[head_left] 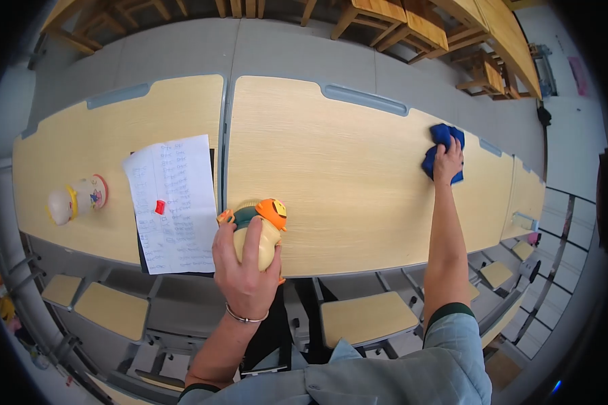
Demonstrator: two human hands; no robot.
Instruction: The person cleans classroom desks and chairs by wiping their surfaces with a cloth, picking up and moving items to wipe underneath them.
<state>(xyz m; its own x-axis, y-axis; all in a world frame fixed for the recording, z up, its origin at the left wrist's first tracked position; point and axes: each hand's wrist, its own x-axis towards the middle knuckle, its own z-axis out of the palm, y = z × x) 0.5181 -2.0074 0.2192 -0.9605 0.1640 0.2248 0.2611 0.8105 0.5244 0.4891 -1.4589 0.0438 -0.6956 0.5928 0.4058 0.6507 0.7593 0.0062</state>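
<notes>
My left hand (242,283), with a thin bracelet at the wrist, is wrapped round a toy figure (272,212) with an orange head and a cream body. The figure is tilted near the front edge of the wooden-topped desk (338,162), close to the seam between two desks; whether it touches the top I cannot tell. At the far right of the same desk, my right hand (449,163) is closed on a crumpled blue cloth (441,134), which lies against the surface. The palm side of each hand is hidden.
Left of the seam, a handwritten paper sheet (175,233) covers part of a dark flat thing, with a small red object (160,206) on top. A white and yellow bottle (78,200) lies farther left. Wooden stools (378,19) stand beyond the desks; seats (368,317) are nearer me.
</notes>
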